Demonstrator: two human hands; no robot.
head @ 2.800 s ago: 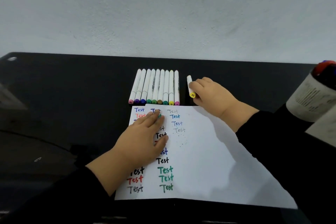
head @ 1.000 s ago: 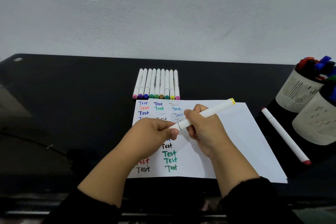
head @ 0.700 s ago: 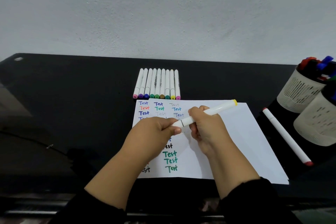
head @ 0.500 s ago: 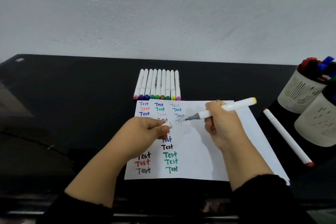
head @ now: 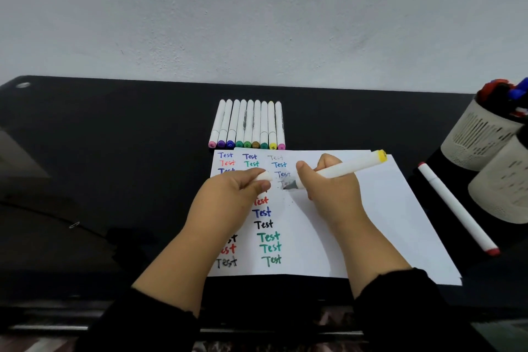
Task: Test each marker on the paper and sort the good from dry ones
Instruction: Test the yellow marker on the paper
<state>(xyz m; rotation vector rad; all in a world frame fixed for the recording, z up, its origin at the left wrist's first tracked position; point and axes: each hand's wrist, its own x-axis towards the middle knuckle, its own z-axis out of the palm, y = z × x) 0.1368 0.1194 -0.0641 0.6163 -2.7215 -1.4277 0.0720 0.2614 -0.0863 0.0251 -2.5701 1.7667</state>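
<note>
1. A white marker (head: 340, 170) with a yellow end is gripped in the right hand (head: 328, 188), its grey tip on the paper (head: 371, 208) near the third column of "Test" marks.
2. Its cap (head: 263, 177) is pinched in the left hand (head: 228, 200).
3. Nine markers (head: 247, 124) lie in a row at the tabletop's (head: 114, 151) far edge — apparently sorted.
4. More remain in the cups (head: 480, 134) at the right edge — much seems left.

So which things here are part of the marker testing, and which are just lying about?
In the job:
- yellow-ended marker, gripped by the right hand
- its cap, pinched by the left hand
- paper
- row of capped markers

Lying about:
- red-ended marker
- two pen holders
- paper clip
</note>
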